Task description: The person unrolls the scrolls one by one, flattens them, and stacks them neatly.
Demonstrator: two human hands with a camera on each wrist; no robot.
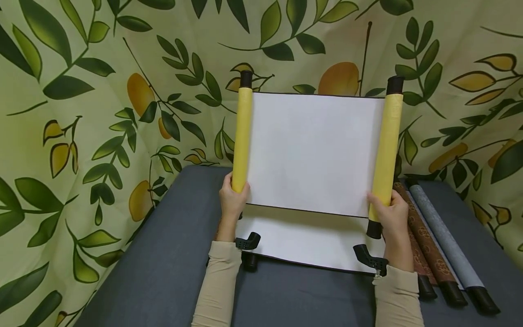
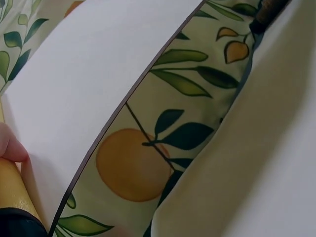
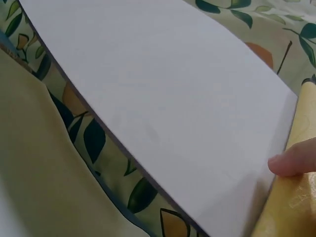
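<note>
A yellow scroll (image 1: 314,154) is held up, partly unrolled, its blank white sheet edged with a thin dark line. My left hand (image 1: 234,200) grips the lower part of its left roll, with the thumb at the sheet's edge. Around the lower right roll curls my right hand (image 1: 391,215), just above a black end knob (image 1: 373,229). The right wrist view shows that thumb (image 3: 296,158) lying on the yellow roll. Below the raised scroll, a second white sheet (image 1: 302,236) lies spread on the table, its side rolls mostly hidden behind my hands and forearms.
The grey cloth-covered table (image 1: 163,263) stretches beneath. To the right lie rolled scrolls with black knobs: brown patterned ones (image 1: 433,245) and a grey-blue one (image 1: 445,236). Behind hangs a leaf-and-fruit patterned curtain (image 1: 163,68). Black wrist mounts (image 1: 248,241) sit on both wrists.
</note>
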